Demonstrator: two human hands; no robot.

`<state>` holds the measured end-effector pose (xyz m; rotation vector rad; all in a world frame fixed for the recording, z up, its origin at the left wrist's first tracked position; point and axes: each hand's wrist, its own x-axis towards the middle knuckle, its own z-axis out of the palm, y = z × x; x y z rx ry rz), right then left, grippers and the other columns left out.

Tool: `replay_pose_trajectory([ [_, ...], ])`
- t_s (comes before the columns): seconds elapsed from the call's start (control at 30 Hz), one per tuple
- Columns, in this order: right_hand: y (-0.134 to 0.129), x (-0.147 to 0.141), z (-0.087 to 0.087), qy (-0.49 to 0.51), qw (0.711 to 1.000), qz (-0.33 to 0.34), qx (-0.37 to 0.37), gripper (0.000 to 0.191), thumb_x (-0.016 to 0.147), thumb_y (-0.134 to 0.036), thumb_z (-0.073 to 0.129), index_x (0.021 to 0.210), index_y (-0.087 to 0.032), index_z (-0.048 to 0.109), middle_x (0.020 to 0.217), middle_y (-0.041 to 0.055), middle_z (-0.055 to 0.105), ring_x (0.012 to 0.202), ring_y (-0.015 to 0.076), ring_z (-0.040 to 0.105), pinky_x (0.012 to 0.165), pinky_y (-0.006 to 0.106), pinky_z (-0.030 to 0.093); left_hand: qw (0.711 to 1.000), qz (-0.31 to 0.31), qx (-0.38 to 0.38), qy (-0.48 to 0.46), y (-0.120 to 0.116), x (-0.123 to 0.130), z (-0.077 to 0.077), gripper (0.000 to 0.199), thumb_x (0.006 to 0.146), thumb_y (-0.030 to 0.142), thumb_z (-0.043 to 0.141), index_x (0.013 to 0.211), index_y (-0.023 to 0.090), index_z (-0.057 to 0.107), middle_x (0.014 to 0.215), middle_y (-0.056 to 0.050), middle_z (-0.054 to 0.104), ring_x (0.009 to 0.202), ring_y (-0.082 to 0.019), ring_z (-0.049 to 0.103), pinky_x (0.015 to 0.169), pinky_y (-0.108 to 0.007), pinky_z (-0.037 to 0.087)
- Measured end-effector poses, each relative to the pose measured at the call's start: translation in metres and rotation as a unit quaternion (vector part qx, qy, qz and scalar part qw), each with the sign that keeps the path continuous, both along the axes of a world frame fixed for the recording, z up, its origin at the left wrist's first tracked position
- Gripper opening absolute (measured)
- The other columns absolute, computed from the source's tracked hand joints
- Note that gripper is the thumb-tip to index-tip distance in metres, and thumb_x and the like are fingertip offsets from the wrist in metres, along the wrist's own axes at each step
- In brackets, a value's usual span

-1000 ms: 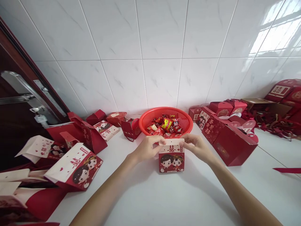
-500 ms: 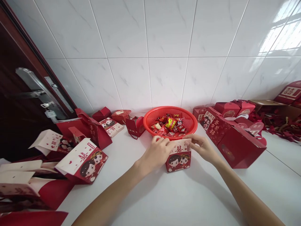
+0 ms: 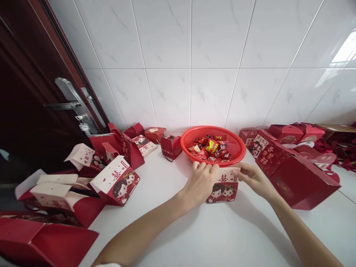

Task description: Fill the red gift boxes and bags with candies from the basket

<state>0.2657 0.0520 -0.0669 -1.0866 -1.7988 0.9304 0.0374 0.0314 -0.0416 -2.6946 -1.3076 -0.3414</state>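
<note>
A small red and cream candy box [image 3: 222, 192] with two cartoon figures on its front stands upright on the white table. My left hand [image 3: 200, 183] is closed at its upper left side, with the fingers curled over the top and the fingertips hidden behind it. My right hand [image 3: 256, 179] pinches the upper right edge of the cream panel between thumb and fingers. Just behind the box sits a red plastic basket [image 3: 239, 145] with wrapped candies [image 3: 213, 147] inside it.
Several red and cream boxes, such as one cartoon box [image 3: 118, 180], crowd the left side. Large red boxes [image 3: 303, 181] and smaller ones stand at the right. A tiled wall [image 3: 205, 44] closes off the back, and a dark door [image 3: 25, 74] stands at the left.
The view has turned to the left, so everything sits further right in the picture. Both hands keep their hold on the box, with little visible change in their grip.
</note>
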Motion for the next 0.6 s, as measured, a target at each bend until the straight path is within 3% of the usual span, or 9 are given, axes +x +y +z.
replay_pose_trajectory([
  [0.13, 0.0, 0.001, 0.0, -0.016, 1.0, 0.0, 0.0, 0.046, 0.084, -0.064, 0.066, 0.088, -0.019, 0.075, 0.078, 0.0065, 0.072, 0.073, 0.0216, 0.064, 0.066, 0.031, 0.054, 0.996, -0.089, -0.012, -0.022, 0.015, -0.007, -0.004, 0.023, 0.092, 0.005, 0.042, 0.106, 0.015, 0.057, 0.096, -0.008, 0.068, 0.087, -0.023, 0.059, 0.083, -0.034, 0.043],
  [0.4, -0.002, 0.003, 0.007, -0.051, 0.998, 0.004, 0.025, 0.047, 0.087, -0.062, 0.062, 0.093, -0.019, 0.077, 0.087, 0.0069, 0.076, 0.069, 0.0175, 0.06, 0.061, 0.028, 0.05, 0.993, -0.103, 0.004, -0.063, 0.025, -0.009, -0.013, 0.034, 0.092, 0.006, 0.04, 0.121, 0.013, 0.057, 0.099, -0.009, 0.069, 0.091, -0.024, 0.059, 0.087, -0.036, 0.045],
  [0.6, -0.01, 0.006, 0.007, -0.054, 0.998, 0.001, 0.031, 0.044, 0.089, -0.061, 0.061, 0.091, -0.019, 0.075, 0.084, 0.0071, 0.075, 0.071, 0.0191, 0.063, 0.063, 0.029, 0.052, 0.99, -0.119, 0.011, -0.079, 0.029, -0.009, -0.016, 0.037, 0.092, 0.006, 0.04, 0.124, 0.014, 0.057, 0.099, -0.009, 0.07, 0.09, -0.024, 0.06, 0.088, -0.037, 0.045],
])
